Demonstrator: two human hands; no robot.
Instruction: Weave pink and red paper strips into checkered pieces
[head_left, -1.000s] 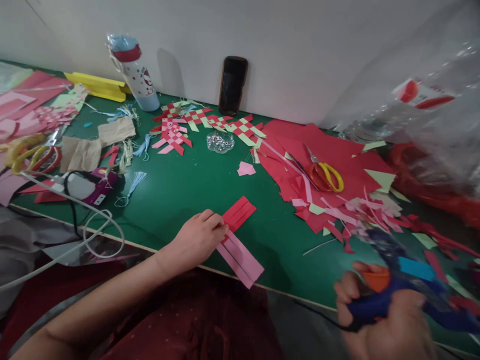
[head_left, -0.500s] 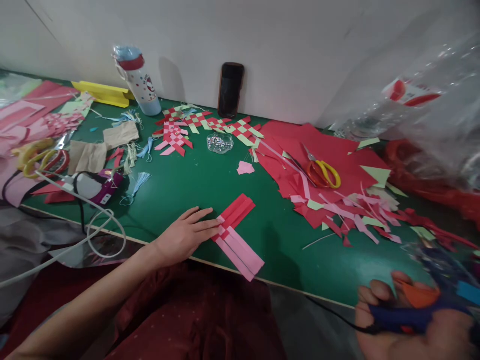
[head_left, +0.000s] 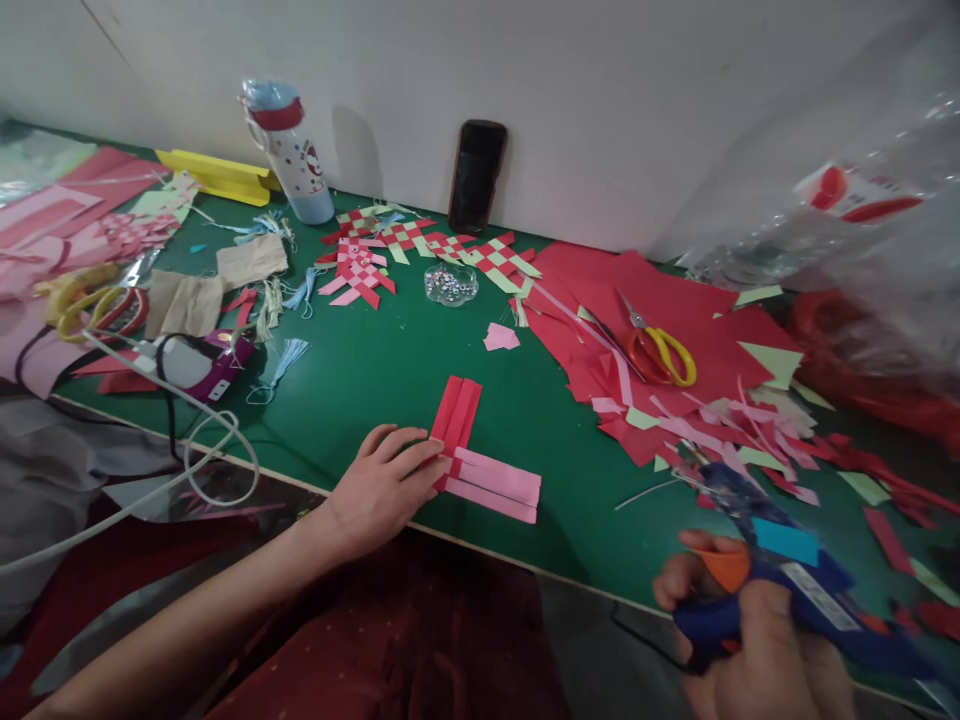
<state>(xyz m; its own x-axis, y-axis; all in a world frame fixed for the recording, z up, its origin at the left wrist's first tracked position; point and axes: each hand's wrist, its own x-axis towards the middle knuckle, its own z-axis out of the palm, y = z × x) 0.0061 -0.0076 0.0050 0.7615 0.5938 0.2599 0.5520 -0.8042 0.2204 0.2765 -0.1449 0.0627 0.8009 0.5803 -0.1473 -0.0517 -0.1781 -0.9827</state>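
Note:
My left hand (head_left: 390, 482) rests on the green table with its fingers bent over the crossing of folded paper strips. The red strips (head_left: 456, 412) point away from me, and the pink strips (head_left: 499, 485) stretch to the right; a small checkered weave shows beside my fingertips. The thumb is hidden. At the lower right my right hand (head_left: 750, 630) is closed around the handle of a blue hot glue gun (head_left: 806, 590) with an orange trigger. Its nozzle points up and left, above the scattered paper scraps.
Scissors (head_left: 660, 345) lie on red paper sheets (head_left: 600, 270) at the right. Woven paper pieces (head_left: 356, 275) and a dish of beads (head_left: 450, 285) sit farther back. A bottle (head_left: 296, 160) and a phone (head_left: 478, 175) stand by the wall. A white cable (head_left: 191, 450) loops at the left.
The paper strips have turned anticlockwise under my left hand, whose fingers have bent more. My right hand has brought the glue gun left, farther into view.

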